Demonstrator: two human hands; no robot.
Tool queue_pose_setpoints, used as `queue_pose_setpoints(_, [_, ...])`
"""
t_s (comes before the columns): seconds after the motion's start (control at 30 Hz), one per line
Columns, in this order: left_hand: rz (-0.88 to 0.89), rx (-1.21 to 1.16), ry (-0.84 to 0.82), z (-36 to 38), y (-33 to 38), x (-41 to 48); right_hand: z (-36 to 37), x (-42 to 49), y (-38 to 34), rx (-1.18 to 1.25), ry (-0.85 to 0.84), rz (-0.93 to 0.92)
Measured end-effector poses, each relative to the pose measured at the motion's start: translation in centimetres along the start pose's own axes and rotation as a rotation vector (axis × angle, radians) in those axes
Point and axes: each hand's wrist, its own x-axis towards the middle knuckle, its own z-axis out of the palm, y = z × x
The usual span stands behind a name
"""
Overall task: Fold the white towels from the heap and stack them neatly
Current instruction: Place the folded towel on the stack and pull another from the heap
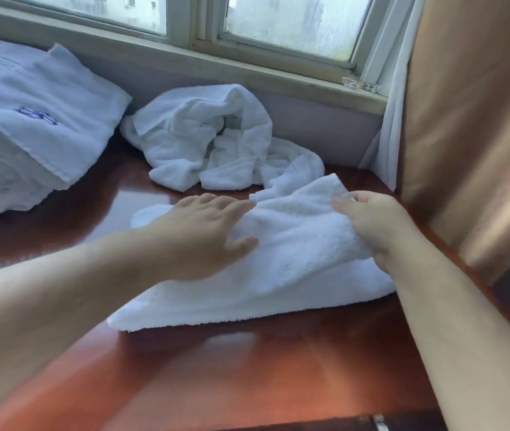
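A white towel (281, 269) lies partly folded on the glossy red-brown table (247, 368) in the middle of the view. My left hand (204, 231) rests flat on its left part, fingers straight. At the towel's right side, my right hand (372, 225) grips a raised fold of it. Behind, against the wall, lies a crumpled heap of white towels (213, 138). A stack of folded white towels (26, 119), the top one with blue embroidery, sits at the far left.
A window sill (247, 66) and window run along the back. A brown curtain (471, 119) with a white sheer edge hangs at the right, close to my right arm. A dark edge shows at the table's front right.
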Motion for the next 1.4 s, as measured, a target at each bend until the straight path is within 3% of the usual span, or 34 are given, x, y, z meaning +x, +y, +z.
queue_pose_setpoints(0.2, [0.078, 0.097, -0.054, 0.5, 2.6, 2.3, -4.3, 1.3, 1.6, -0.119, 0.062, 0.086])
queue_pose_setpoints(0.33, [0.042, 0.140, -0.190, 2.8, 2.1, 2.1, -4.5, 1.4, 4.5, -0.550, 0.035, 0.120])
queue_pose_setpoints(0.4, [0.036, 0.125, -0.183, 3.6, 1.6, 1.9, -3.9, 1.3, 5.3, -0.723, 0.050, 0.126])
queue_pose_setpoints(0.5, [0.053, 0.111, -0.146, 4.0, 1.2, 1.7, -2.3, 1.0, 4.1, -1.082, 0.256, 0.003])
queue_pose_setpoints(0.57, [0.065, 0.121, -0.116, 4.2, 1.0, 1.6, -0.4, 0.7, 3.0, -1.013, 0.305, -0.210])
queue_pose_setpoints(0.63, [0.075, 0.121, -0.082, 4.4, 0.9, 1.2, 1.7, 0.1, 2.6, -0.820, 0.190, -0.338])
queue_pose_setpoints(0.77, [0.061, 0.061, -0.056, 4.8, 0.6, 0.9, 3.4, -0.2, 5.3, -0.865, -0.062, -0.193])
queue_pose_setpoints(1.07, [0.013, 0.044, -0.075, 5.1, -0.1, 0.8, 2.4, -0.1, 5.7, -0.999, -0.066, 0.085])
queue_pose_setpoints(1.4, [0.149, 0.012, -0.090, 2.5, -6.1, -2.6, 6.9, -5.8, 3.7, -1.090, -0.065, 0.165])
